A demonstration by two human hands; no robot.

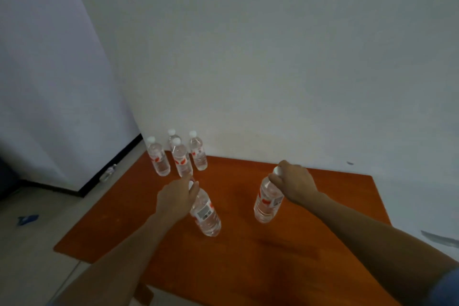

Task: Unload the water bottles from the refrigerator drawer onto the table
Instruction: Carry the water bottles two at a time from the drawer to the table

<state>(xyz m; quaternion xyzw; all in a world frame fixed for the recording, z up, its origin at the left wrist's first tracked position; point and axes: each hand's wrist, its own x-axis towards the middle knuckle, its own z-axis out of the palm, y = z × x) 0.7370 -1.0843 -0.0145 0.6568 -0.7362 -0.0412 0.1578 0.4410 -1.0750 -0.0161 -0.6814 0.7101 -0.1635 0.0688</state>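
Observation:
Two clear water bottles with white caps and red labels stand on the orange-brown table [248, 243]. My left hand [175, 197] grips the neck and cap of the left bottle [207, 213]. My right hand [295, 182] grips the top of the right bottle [267, 202]. Both bottles look upright with their bases on the tabletop. Several more of the same bottles [182, 159] stand grouped at the table's far left corner. The refrigerator drawer is out of sight.
White walls rise behind and to the left of the table. Pale floor lies to the left, with a blue scrap [27, 219] and a small pale object [108, 172] by the dark skirting. The table's right edge [380, 196] runs close to the wall.

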